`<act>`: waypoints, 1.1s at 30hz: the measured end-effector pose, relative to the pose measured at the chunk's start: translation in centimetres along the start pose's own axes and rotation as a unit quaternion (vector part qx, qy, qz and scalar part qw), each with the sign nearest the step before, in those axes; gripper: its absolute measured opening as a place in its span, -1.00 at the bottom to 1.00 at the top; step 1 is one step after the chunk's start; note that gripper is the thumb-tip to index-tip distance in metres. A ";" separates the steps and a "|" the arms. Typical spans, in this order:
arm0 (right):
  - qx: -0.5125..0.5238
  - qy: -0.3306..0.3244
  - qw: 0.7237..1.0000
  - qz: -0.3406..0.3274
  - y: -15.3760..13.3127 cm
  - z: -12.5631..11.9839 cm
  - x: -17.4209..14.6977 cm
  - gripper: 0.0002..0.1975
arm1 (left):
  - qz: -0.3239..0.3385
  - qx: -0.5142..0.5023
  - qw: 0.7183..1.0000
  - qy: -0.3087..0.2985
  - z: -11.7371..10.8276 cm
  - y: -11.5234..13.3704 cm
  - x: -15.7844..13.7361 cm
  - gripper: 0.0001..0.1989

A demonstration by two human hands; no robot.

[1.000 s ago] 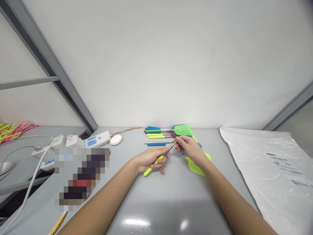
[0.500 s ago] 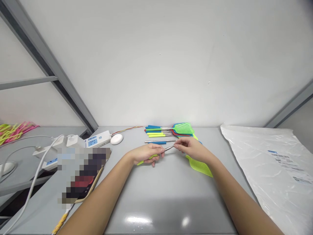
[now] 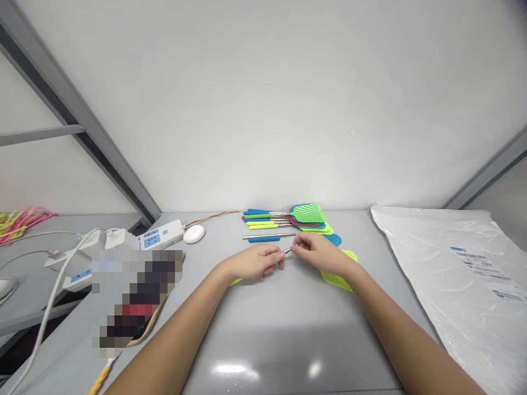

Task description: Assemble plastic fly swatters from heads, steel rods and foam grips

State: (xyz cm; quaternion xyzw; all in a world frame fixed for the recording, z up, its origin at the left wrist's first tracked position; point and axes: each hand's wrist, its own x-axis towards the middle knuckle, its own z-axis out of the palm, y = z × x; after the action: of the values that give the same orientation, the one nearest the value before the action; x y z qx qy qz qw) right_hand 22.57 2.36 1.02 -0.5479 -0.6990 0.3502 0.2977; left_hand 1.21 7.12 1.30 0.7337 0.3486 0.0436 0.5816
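A yellow-green fly swatter is held between my two hands, its perforated head (image 3: 338, 281) showing beneath my right wrist. My left hand (image 3: 256, 262) is closed around the handle end, and a bit of yellow handle (image 3: 235, 282) sticks out below the palm. My right hand (image 3: 316, 251) pinches the thin metal rod (image 3: 287, 250), a short piece of which shows between the hands. Just behind them lies a swatter with a blue handle (image 3: 263, 239), a metal rod beside it and a blue head (image 3: 334, 240) partly covered by my right hand.
Several swatters with blue, green and yellow handles lie stacked by the wall, a green head (image 3: 308, 213) on top. On the right is a white plastic package (image 3: 465, 274). To the left are a power strip (image 3: 164, 235), a round white device (image 3: 194, 234) and a blurred dark object (image 3: 144, 302).
My left hand has slid right along the swatter toward my right hand, so less rod and less handle show. The view has shifted slightly.
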 end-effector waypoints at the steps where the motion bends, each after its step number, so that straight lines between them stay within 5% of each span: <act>1: -0.008 -0.006 1.000 0.001 -0.1 0.0 0.0 -0.79 | 0.004 0.014 1.000 0.011 0.2 0.0 0.0 -0.51; 9: -0.107 -0.026 0.994 0.024 0.1 -2.0 -0.5 -0.87 | 0.019 0.145 0.988 0.058 0.4 0.4 0.2 -0.52; 18: -0.233 -0.082 0.958 0.148 1.4 -5.1 -1.6 -0.79 | 0.046 0.416 0.898 0.140 3.7 0.8 -0.1 -0.57; 26: -0.228 -0.157 0.952 0.134 0.8 -5.0 -1.8 -0.51 | 0.049 0.502 0.852 0.138 4.4 0.9 0.1 -0.55; 33: -0.226 -0.209 0.941 0.137 1.0 -4.2 -1.3 -0.72 | 0.042 0.515 0.846 0.132 5.0 0.7 0.1 -0.52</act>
State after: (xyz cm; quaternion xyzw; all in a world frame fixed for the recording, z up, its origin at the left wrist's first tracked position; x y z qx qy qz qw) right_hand 26.75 1.90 2.58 -0.6058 -0.7245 0.3267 -0.0380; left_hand 3.95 2.98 0.28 0.9292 0.3629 -0.0213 0.0667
